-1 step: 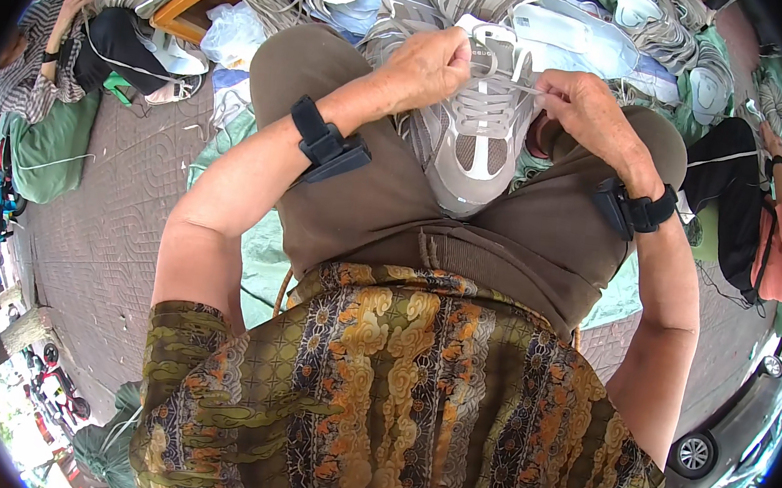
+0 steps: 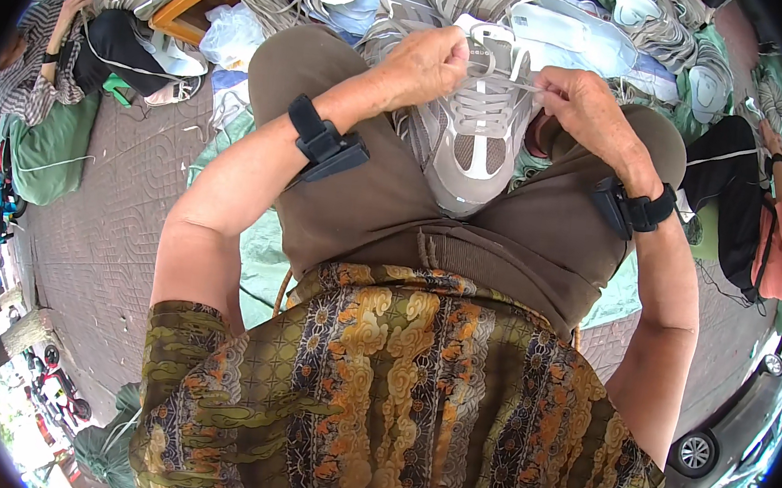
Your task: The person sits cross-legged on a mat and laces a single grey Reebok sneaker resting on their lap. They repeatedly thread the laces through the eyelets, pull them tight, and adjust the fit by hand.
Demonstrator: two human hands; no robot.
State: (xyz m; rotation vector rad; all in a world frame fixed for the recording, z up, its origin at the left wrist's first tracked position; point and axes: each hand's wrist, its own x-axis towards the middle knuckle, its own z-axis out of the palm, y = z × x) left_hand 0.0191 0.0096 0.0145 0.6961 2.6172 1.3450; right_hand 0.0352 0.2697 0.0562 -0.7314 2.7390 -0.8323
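A grey and white sneaker [image 2: 472, 163] rests between my knees, toe toward me, with grey laces crossing its tongue. My right hand [image 2: 584, 110] is closed in a pinch on a shoelace [image 2: 516, 87], which runs taut from the eyelets to its fingertips. On the other side of the shoe's opening, my left hand [image 2: 427, 64] is closed with its fingertips against a loop of the lace; the exact hold is partly hidden by the fingers. Both wrists wear black strapped devices.
Several more sneakers and bundles of grey shoe parts [image 2: 665, 36] are heaped beyond my knees, beside an orange wooden frame [image 2: 187, 5] and a clear plastic bag [image 2: 232, 37]. One person [image 2: 55, 47] sits at left, another [image 2: 776, 203] at right. A dark car [image 2: 733, 423] is at lower right.
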